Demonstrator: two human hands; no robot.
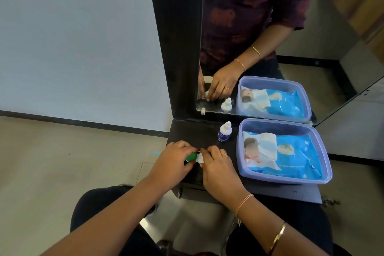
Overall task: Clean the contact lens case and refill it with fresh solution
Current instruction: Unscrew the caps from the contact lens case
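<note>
The contact lens case [49, 157] has a green cap on its left side and a white cap on its right; it lies low over the black shelf [199, 133], mostly hidden by my fingers. My left hand [172, 162] grips the green end. My right hand [218, 166] pinches the white cap with its fingertips. The small solution bottle [224, 132], white with a blue label and a closed white tip, stands upright behind my hands, apart from them.
A clear blue-tinted plastic box [323, 151] holding a blue pack of wet wipes [291, 154] sits on the right of the shelf. A black-framed mirror [270, 27] rises at the back. The shelf's left edge drops to the floor beside my left hand.
</note>
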